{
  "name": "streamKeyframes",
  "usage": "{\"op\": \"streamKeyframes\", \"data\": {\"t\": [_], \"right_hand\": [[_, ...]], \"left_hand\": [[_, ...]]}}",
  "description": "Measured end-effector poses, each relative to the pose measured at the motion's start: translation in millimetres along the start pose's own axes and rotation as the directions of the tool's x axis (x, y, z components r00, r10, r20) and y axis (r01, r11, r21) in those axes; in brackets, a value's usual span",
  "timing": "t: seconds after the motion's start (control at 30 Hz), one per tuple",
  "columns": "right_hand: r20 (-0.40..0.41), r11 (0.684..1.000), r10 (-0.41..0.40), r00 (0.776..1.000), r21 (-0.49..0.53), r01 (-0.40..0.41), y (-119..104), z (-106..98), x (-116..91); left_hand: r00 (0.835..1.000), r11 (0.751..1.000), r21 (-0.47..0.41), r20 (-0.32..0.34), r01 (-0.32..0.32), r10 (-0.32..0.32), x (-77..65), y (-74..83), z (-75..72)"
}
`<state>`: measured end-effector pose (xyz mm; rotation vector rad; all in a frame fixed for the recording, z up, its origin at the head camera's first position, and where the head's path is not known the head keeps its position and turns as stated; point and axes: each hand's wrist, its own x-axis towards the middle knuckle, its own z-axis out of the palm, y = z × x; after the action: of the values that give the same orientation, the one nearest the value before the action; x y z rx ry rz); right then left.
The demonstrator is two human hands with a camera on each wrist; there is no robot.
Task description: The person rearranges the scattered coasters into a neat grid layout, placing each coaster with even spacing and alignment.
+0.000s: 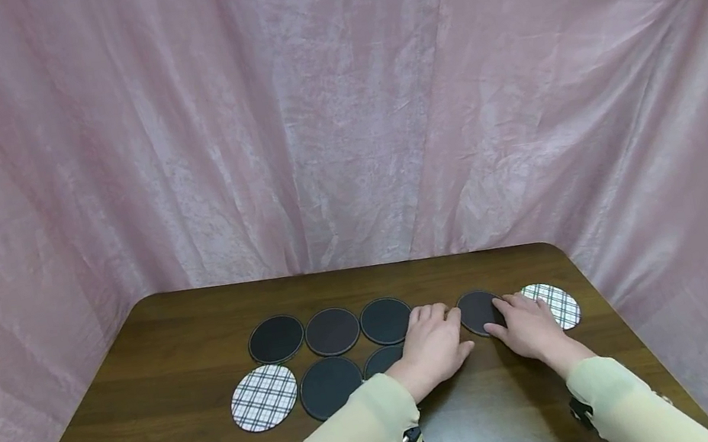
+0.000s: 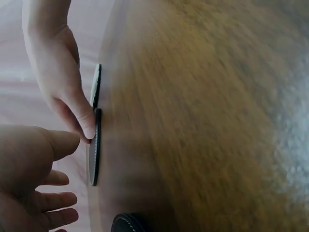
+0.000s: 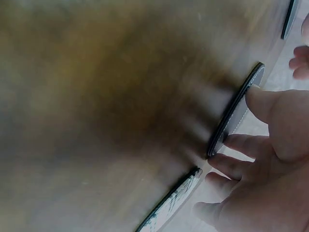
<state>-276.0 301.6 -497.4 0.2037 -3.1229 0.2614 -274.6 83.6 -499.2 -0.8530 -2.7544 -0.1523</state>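
Observation:
My right hand (image 1: 529, 326) touches a round dark coaster (image 1: 473, 313) that lies flat in the back row. In the right wrist view the thumb rests on this coaster's (image 3: 237, 116) stitched top, with fingertips by its edge. Right beside it lies a white plaid coaster (image 1: 558, 305), partly behind the right hand. My left hand (image 1: 431, 344) hovers over the table with its fingers loosely extended, holding nothing, as the left wrist view shows. Close to the left hand are a dark coaster (image 1: 384, 320) in the back row and another dark coaster (image 1: 379, 358), partly covered by the hand and sleeve.
Farther left in the back row lie a black coaster (image 1: 276, 339) and a dark brown coaster (image 1: 333, 332). The front row has a plaid coaster (image 1: 264, 397) and a dark coaster (image 1: 330, 387). A pink curtain (image 1: 336, 108) hangs behind the wooden table (image 1: 172, 435).

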Motion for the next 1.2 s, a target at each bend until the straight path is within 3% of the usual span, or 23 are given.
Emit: {"op": "streamKeyframes", "data": {"t": [0.13, 0.3, 0.43, 0.6, 0.87, 1.2], "right_hand": [[-0.006, 0.999, -0.028, 1.000, 0.015, 0.028, -2.8, 0.6, -13.8], [-0.092, 0.995, -0.091, 0.992, 0.041, 0.095, 10.1, 16.6, -20.6], [-0.145, 0.992, -0.107, 0.984, 0.048, 0.115, 8.4, 14.3, -25.4], [-0.154, 0.997, -0.066, 0.986, 0.038, 0.073, -2.7, 0.8, -29.0], [-0.089, 0.998, 0.032, 0.996, 0.050, -0.028, -4.7, -6.3, -23.3], [-0.078, 0.995, 0.092, 0.993, 0.049, -0.088, -5.1, -8.8, -15.3]], "left_hand": [[1.000, 1.000, 0.015, -0.016, -0.013, 0.014, -2.0, 2.4, 0.9], [1.000, 1.000, 0.022, 0.014, -0.009, 0.009, -4.3, 6.4, 0.1], [1.000, 0.999, 0.036, -0.003, -0.010, 0.010, -6.2, 11.7, 1.3], [1.000, 0.999, 0.054, -0.025, -0.006, 0.007, -7.7, 19.4, 8.4], [0.998, 0.999, 0.038, 0.052, 0.034, -0.036, -4.7, 28.0, 9.2], [0.997, 0.997, 0.030, 0.023, 0.075, -0.075, 0.1, 29.4, 25.5]]}}
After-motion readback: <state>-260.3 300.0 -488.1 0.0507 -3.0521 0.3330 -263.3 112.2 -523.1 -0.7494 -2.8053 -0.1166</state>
